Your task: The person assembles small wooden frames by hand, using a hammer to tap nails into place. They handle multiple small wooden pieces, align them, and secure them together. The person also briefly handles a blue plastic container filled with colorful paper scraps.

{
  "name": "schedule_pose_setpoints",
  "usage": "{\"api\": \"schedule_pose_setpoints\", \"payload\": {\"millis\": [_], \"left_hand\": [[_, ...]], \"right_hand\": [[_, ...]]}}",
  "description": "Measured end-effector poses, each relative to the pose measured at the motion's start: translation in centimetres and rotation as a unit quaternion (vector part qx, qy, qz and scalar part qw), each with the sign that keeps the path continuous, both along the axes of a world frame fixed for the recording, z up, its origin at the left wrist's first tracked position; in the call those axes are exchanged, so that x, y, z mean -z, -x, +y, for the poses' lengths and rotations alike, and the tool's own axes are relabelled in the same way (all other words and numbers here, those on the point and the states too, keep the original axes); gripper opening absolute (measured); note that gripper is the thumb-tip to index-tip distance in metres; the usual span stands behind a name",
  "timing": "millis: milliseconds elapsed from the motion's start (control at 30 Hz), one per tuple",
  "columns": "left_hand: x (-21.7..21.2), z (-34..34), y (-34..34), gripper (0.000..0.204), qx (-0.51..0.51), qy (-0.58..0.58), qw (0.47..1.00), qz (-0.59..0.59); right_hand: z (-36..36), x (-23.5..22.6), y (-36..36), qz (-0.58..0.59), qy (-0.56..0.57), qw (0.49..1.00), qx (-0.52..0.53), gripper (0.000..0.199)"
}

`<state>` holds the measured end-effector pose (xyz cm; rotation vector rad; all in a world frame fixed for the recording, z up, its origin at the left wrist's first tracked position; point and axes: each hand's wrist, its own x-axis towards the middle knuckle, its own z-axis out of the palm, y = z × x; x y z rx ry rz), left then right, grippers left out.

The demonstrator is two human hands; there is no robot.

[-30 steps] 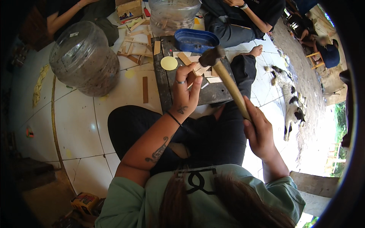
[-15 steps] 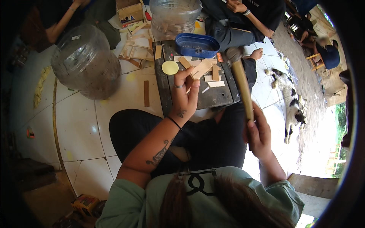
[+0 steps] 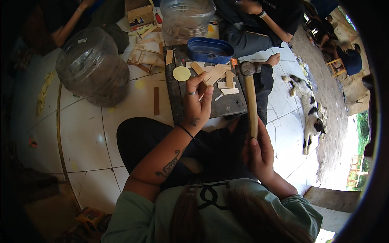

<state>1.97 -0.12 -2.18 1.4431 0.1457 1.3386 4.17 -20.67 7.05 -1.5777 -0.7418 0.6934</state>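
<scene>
Above a low dark wooden bench [image 3: 180, 99], my left hand [image 3: 197, 106] pinches a small assembly of thin wooden strips [image 3: 217, 74] between thumb and fingers. My right hand [image 3: 261, 156] is wrapped round the lower handle of a hammer [image 3: 251, 99], held upright with its metal head at the top, right of the bench. Small pale wood pieces [image 3: 229, 79] lie on the bench just beyond the left hand. A round yellow disc [image 3: 181, 73] sits to their left, and a blue oval tub [image 3: 210, 52] stands at the bench's far end.
Two big clear plastic containers [image 3: 93, 69] stand at the left and far middle. Wood strips and frames [image 3: 144, 56] litter the tiled floor beside a wooden box [image 3: 139, 17]. Other people sit opposite, one with a bent leg [image 3: 249, 44] by the bench. A cat [image 3: 308, 107] lies at right.
My right hand has moved left with the hammer, whose handle now stands more upright and nearer the bench. The left hand stays almost still with the wooden strips.
</scene>
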Motion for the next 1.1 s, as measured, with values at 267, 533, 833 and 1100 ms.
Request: {"api": "schedule_pose_setpoints", "payload": {"millis": [267, 533, 833, 1100], "left_hand": [[0.5, -0.3, 0.0, 0.036, 0.004, -0.034, 0.999, 0.008], [0.6, -0.5, -0.1, 0.037, 0.002, -0.031, 0.999, 0.034], [0.8, -0.9, 0.0, 0.036, 0.035, -0.044, 0.997, 0.059], [-0.1, -0.2, 0.2, 0.035, 0.025, 0.009, 0.999, 0.031]], "right_hand": [[0.0, 1.4, 0.2, -0.077, 0.006, 0.997, -0.010, 0.052], [-0.1, 2.1, -0.1, -0.098, 0.044, 0.994, -0.026, 0.051], [-0.6, 2.9, -0.5, -0.134, 0.067, 0.988, -0.029, 0.050], [-0.7, 2.1, -1.2, -0.235, 0.038, 0.971, -0.002, 0.051]]}}
